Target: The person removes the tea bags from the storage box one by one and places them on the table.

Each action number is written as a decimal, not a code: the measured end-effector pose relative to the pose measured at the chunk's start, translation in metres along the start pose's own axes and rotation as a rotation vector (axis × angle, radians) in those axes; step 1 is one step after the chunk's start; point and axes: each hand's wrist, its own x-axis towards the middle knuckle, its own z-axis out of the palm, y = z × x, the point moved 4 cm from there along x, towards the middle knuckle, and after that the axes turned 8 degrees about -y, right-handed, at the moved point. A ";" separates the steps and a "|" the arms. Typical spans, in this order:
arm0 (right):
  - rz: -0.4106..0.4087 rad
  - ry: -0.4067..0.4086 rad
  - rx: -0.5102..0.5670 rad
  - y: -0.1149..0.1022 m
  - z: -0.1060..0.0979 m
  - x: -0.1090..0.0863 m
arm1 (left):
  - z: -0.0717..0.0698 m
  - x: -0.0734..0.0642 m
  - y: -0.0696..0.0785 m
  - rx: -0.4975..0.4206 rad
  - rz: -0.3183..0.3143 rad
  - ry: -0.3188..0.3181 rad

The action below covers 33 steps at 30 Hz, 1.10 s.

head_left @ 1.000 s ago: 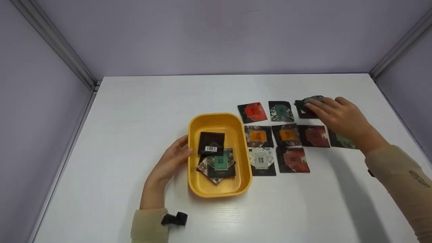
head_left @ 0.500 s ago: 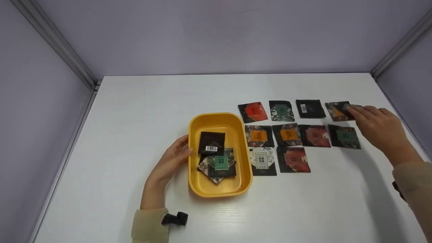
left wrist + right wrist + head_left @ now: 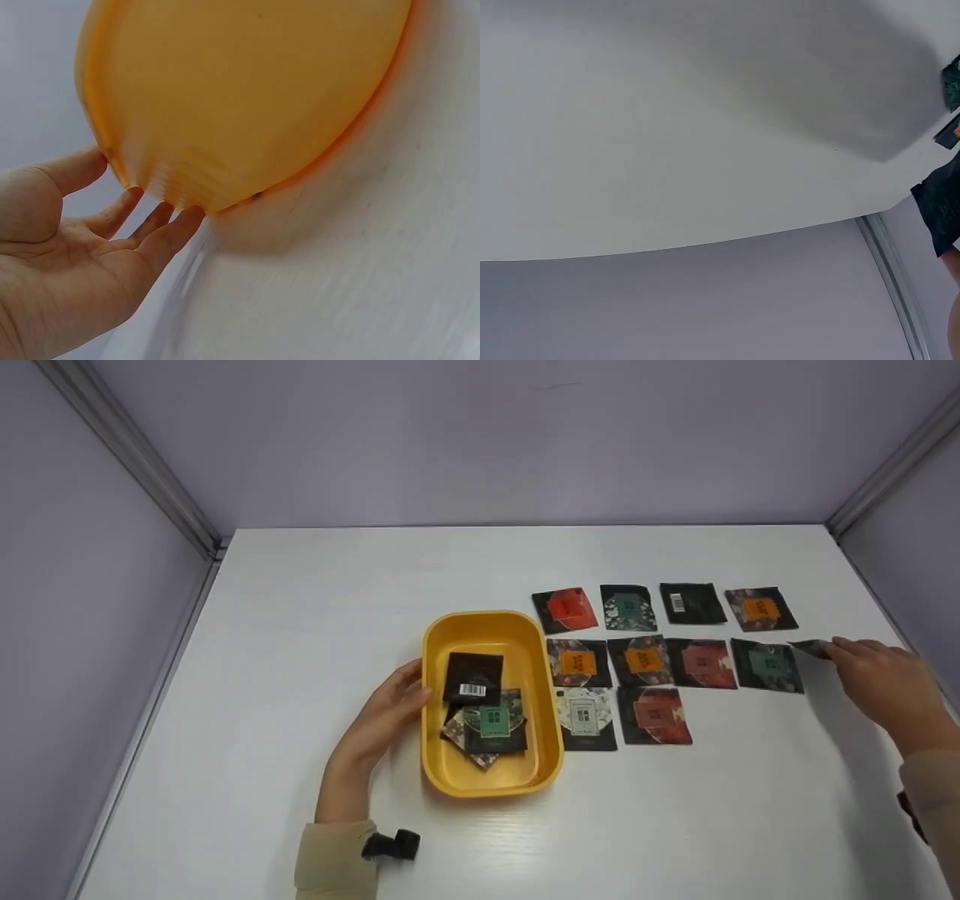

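Note:
My left hand (image 3: 386, 705) holds the left side of a yellow plastic tray (image 3: 553, 735). In the left wrist view its thumb is at the rim and its fingertips touch the outer wall. Inside the tray several tea sachets overlap, with a black barcode-side-up one (image 3: 472, 671) and a green-labelled one (image 3: 495, 721) on top. At the far right my right hand (image 3: 885, 682) pinches a dark tea sachet (image 3: 810, 647), seen nearly edge-on beside the row's green sachet (image 3: 769, 666). The right wrist view catches only part of that dark sachet (image 3: 936, 202) and a finger.
Right of the tray, sachets lie in rows: a red one (image 3: 565, 610), a black one with its barcode up (image 3: 692, 604), and an orange-labelled one (image 3: 762, 609) at the back; a white-patterned one (image 3: 587, 718) at the front. Walls enclose the white table (image 3: 315, 585).
My right hand has moved right and toward me. It has let go of a black sachet, then an orange-labelled one in the back row, keeping another dark one. The left hand has stayed put.

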 end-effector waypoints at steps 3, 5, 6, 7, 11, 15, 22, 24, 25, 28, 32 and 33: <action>0.066 -0.144 0.004 0.006 0.009 -0.006 | 0.000 0.000 0.000 -0.001 -0.001 0.004; 0.081 -0.193 0.021 0.008 0.013 -0.010 | 0.000 0.000 -0.001 -0.004 0.001 0.003; 0.088 -0.212 0.031 0.009 0.015 -0.011 | 0.000 0.001 -0.001 -0.004 0.002 0.002; 0.090 -0.224 0.040 0.010 0.016 -0.012 | 0.000 0.001 -0.001 -0.006 0.003 0.000; 0.100 -0.264 0.086 0.010 0.023 -0.014 | 0.000 0.001 -0.001 -0.005 0.000 0.002; 0.119 -0.364 0.119 0.009 0.028 -0.014 | 0.001 0.001 0.000 -0.019 0.001 0.003; 0.154 -0.527 0.158 0.011 0.027 -0.010 | 0.001 0.002 -0.002 -0.010 -0.006 0.014; 0.167 -0.548 0.183 0.013 0.025 -0.010 | 0.001 0.002 -0.002 -0.009 -0.004 0.013; 0.173 -0.556 0.196 0.015 0.023 -0.010 | 0.001 0.002 -0.002 -0.010 -0.003 0.008; 0.189 -0.559 0.230 0.017 0.017 -0.007 | 0.002 0.003 -0.001 -0.023 -0.005 0.004; 0.169 -0.504 0.230 0.012 0.002 0.002 | 0.001 0.002 -0.001 -0.025 -0.004 0.005; 0.162 -0.491 0.224 0.009 -0.002 0.004 | 0.001 0.002 -0.001 -0.024 -0.002 0.002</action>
